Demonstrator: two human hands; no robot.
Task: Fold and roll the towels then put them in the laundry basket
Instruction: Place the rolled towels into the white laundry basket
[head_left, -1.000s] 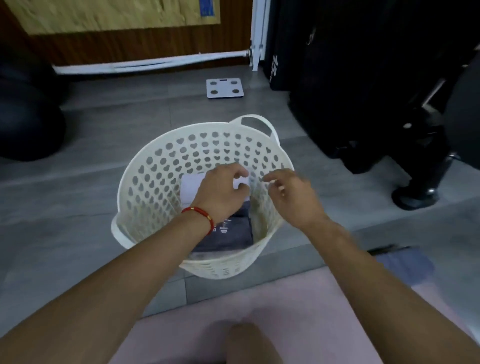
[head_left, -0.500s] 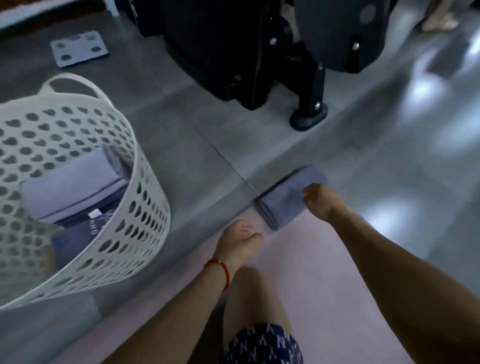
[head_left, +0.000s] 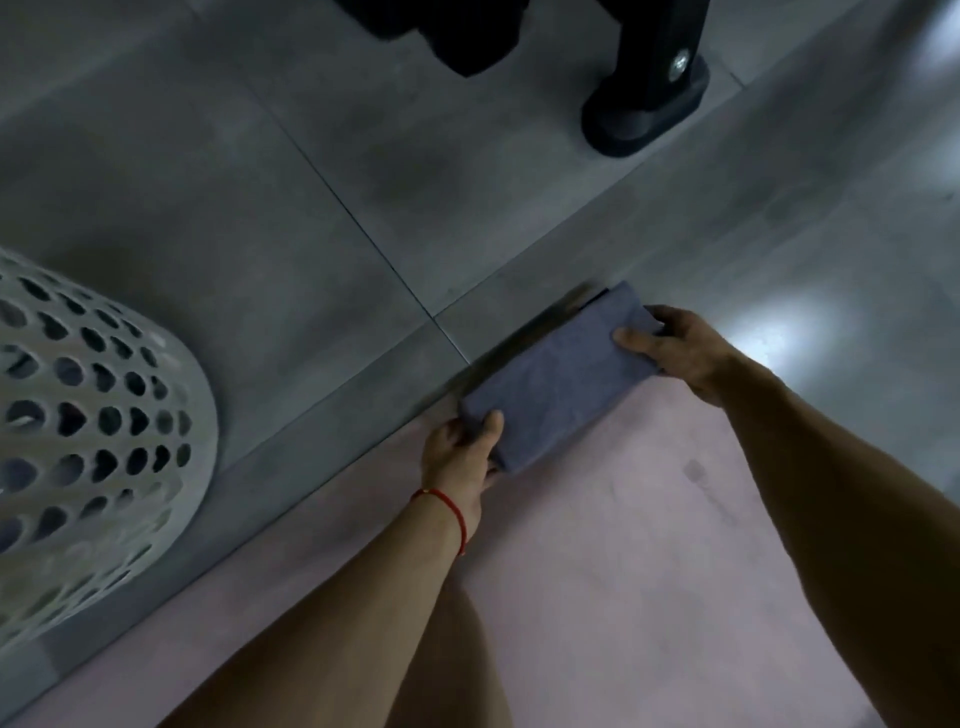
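A folded grey-blue towel (head_left: 561, 374) lies slantwise across the edge of a pink mat (head_left: 597, 561) and the grey tiled floor. My left hand (head_left: 460, 457) grips its near left end, thumb on top. At the far right end, my right hand (head_left: 675, 348) holds the towel with the thumb on top and fingers curled round the edge. The white laundry basket (head_left: 104, 441) with heart-shaped holes stands at the left edge of the view; its inside is hidden.
A black stand foot (head_left: 644, 109) with a bolt rests on the tiles at the top right, with more dark equipment behind it. My knee (head_left: 457, 670) shows at the bottom middle, on the pink mat.
My view swung right from the basket, where both hands were, to the mat. My right hand reached the folded towel first, then my left hand came up and took its other end.
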